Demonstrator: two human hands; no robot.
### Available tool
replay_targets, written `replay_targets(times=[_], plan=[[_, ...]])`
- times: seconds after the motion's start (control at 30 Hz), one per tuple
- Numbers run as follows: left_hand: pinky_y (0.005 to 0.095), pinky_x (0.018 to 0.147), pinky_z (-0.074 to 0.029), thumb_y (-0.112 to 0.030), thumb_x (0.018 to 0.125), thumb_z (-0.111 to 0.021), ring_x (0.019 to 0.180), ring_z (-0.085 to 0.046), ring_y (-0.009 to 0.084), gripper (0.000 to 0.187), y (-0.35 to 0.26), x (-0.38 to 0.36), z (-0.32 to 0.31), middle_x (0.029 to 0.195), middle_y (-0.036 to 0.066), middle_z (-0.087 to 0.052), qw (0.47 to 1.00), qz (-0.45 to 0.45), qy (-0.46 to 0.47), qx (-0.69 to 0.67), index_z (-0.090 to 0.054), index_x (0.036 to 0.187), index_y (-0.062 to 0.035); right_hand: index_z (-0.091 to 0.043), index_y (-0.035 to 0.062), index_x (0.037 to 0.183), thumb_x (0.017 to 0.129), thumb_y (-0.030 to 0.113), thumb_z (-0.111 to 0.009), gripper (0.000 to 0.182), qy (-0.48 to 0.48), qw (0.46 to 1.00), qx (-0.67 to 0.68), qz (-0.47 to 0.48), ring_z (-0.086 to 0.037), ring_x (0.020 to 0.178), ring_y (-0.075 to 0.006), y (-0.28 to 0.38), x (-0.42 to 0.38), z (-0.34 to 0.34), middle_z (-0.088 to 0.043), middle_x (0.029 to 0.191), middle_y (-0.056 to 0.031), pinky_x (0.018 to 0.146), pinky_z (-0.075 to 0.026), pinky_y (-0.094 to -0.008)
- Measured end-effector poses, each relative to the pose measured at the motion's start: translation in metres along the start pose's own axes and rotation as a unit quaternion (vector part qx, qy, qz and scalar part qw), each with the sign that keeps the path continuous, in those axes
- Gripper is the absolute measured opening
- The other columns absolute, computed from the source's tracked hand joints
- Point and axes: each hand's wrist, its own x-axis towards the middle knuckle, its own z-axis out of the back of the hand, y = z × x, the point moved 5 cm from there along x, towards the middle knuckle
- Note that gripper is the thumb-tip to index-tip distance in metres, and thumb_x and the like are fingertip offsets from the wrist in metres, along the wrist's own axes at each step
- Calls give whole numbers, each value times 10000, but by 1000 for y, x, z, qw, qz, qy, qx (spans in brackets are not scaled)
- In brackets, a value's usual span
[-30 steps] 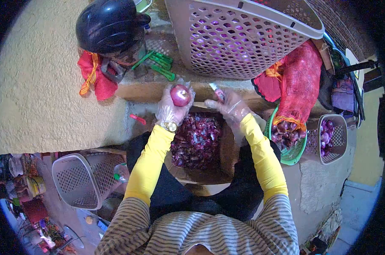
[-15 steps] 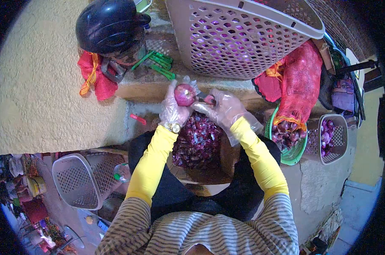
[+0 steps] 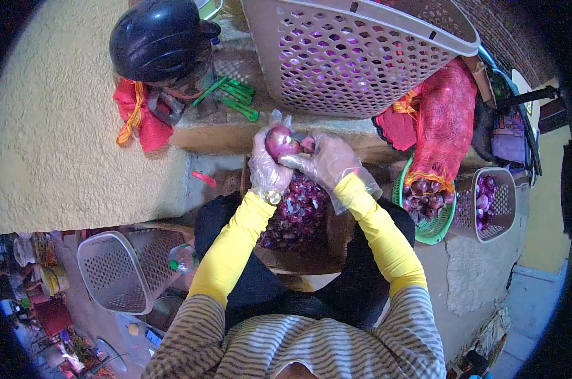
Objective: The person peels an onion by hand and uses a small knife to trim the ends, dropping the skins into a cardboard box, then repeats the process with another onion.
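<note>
My left hand [image 3: 268, 165], in a clear plastic glove, is wrapped round a red onion [image 3: 281, 143]. My right hand [image 3: 330, 158], gloved too, holds a small red-handled tool [image 3: 307, 144] against the onion's right side; its blade cannot be made out. The thumb of that hand touches the onion. Below both hands, between my knees, a cardboard box [image 3: 338, 243] contains a heap of purple onion skins [image 3: 295, 215].
A large grey basket [image 3: 362, 69] of onions stands ahead. Right are a red mesh sack [image 3: 447, 120], a green basket [image 3: 434, 234] and a smaller onion basket [image 3: 506, 205]. Left are a dark helmet [image 3: 156, 41], green knives [image 3: 238, 95], a red piece [image 3: 204, 179] and a grey basket [image 3: 112, 271].
My left hand has moved slightly right and turned the onion. My right hand has come closer, so the tool and thumb now meet the onion.
</note>
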Motion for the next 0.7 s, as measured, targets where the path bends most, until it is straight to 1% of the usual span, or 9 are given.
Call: replay_targets(times=[0.17,0.27,0.33,0.37,0.43,0.47,0.57,0.63,0.7], plan=[[403,1041,-464,-271,980,-507,1211,-569,255,414,0,1,-3,1337,87,-594,999,2,25,-31,-565,1319,-43,-657,54,892,641,664,-828,681,-22,1000,13,-10,-681,735,-347,-7,2,-4,-697,796,-172,705,-532,-417],[412,1038,-470,-255,992,-472,1216,-565,261,425,-1,0,-6,1366,117,-577,993,8,95,-67,-538,1357,-48,-652,41,890,653,610,-854,649,-2,999,42,-5,-653,682,-287,-12,5,-2,-681,764,-149,698,-523,-392],[442,1114,-410,-305,1011,-423,1275,-526,283,483,0,2,-5,1423,143,-528,991,77,109,-5,-462,1431,-70,-679,35,968,670,554,-870,629,24,997,71,12,-615,660,-239,-18,8,-2,-670,764,-130,707,-514,-376],[442,1114,-410,-305,1011,-423,1275,-526,283,483,1,3,-4,1423,143,-528,991,78,110,-5,-462,1431,-70,-679,35,968,670,554,-870,629,23,997,71,12,-615,660,-239,-22,10,-5,-670,764,-130,707,-514,-376],[445,1117,-409,-318,1010,-475,1267,-533,288,482,-1,-2,-10,1414,167,-530,997,77,29,-10,-468,1415,-56,-678,54,839,654,599,-843,598,-3,990,111,86,-684,749,-340,-19,10,-6,-694,801,-150,724,-535,-392],[445,1117,-409,-318,1010,-475,1267,-533,288,482,2,-3,-9,1414,167,-530,997,77,29,-10,-468,1415,-56,-678,54,839,654,599,-843,598,-3,990,111,86,-684,749,-340,-20,10,-6,-694,801,-150,724,-535,-392],[446,1125,-401,-367,998,-538,1265,-534,297,487,2,-1,-4,1393,171,-545,998,20,18,52,-497,1370,-56,-690,65,875,668,565,-848,563,24,995,72,58,-682,748,-330,-10,7,0,-697,804,-132,731,-537,-376],[446,1103,-424,-403,998,-547,1242,-550,293,465,2,3,0,1362,161,-573,999,5,32,17,-531,1324,-72,-689,65,1118,665,564,-863,696,15,991,120,60,-672,744,-264,-8,6,2,-689,833,-133,747,-525,-381],[446,1097,-428,-404,998,-548,1231,-556,291,451,2,5,4,1346,152,-585,997,47,61,-3,-546,1305,-74,-692,76,1041,647,621,-838,688,16,995,87,53,-687,772,-305,-11,9,2,-705,845,-132,746,-536,-398]])
